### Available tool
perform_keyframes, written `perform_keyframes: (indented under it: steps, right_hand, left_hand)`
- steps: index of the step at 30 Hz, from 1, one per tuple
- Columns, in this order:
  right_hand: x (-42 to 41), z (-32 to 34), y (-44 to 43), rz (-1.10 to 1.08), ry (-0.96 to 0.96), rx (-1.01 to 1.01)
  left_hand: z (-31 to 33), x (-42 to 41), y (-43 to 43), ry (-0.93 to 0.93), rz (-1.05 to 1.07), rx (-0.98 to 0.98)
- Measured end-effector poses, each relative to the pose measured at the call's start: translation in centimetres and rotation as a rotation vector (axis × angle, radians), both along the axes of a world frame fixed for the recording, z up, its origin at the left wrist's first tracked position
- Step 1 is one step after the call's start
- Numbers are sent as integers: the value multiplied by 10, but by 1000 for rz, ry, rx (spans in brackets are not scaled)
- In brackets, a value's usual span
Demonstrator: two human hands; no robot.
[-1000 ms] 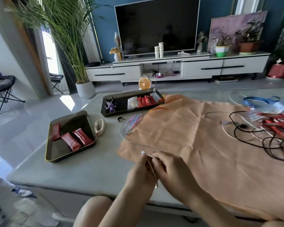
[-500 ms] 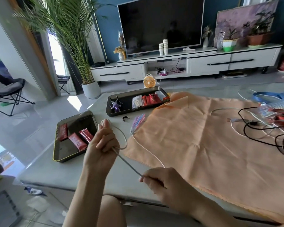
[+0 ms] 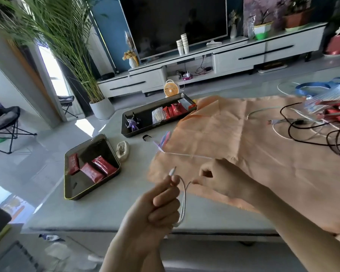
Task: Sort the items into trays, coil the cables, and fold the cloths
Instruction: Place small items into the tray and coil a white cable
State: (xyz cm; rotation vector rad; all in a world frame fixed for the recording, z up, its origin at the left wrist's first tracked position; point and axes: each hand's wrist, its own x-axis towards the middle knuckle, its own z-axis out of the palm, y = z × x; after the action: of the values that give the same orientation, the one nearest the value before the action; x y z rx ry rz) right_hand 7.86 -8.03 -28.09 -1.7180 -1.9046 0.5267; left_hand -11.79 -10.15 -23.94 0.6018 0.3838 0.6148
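Half a second before, the hands had been apart. Now the left hand (image 3: 157,205) hung over the desk's (image 3: 106,213) near edge, its fingers (image 3: 165,201) curled round the white cable (image 3: 183,203), a loop dangling. The right hand (image 3: 224,179), drawn close, pinched the cable above the orange cloth's (image 3: 263,154) near-left corner. Bare desk separated them from the near tray (image 3: 66,173), and the far tray (image 3: 124,124) sat at the far edge.

white cable (image 3: 183,201), orange cloth (image 3: 243,138), red packets (image 3: 94,169), dark trays (image 3: 82,191)
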Motion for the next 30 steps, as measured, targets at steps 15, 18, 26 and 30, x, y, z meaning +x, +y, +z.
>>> perform_keyframes:
  steps: [15,18,26,30]
  right_hand:
    - [-39,2,-35,23,-63,367]
    - [-48,4,-44,82,-175,413]
    - [-61,-13,-44,134,-6,384]
    - [-51,-15,-36,157,79,364]
  left_hand:
    - [-49,60,4,509,676,61]
    - [-44,55,13,481,724,40]
    - [-27,35,42,173,785,-163]
    - [-17,11,55,-28,771,-145]
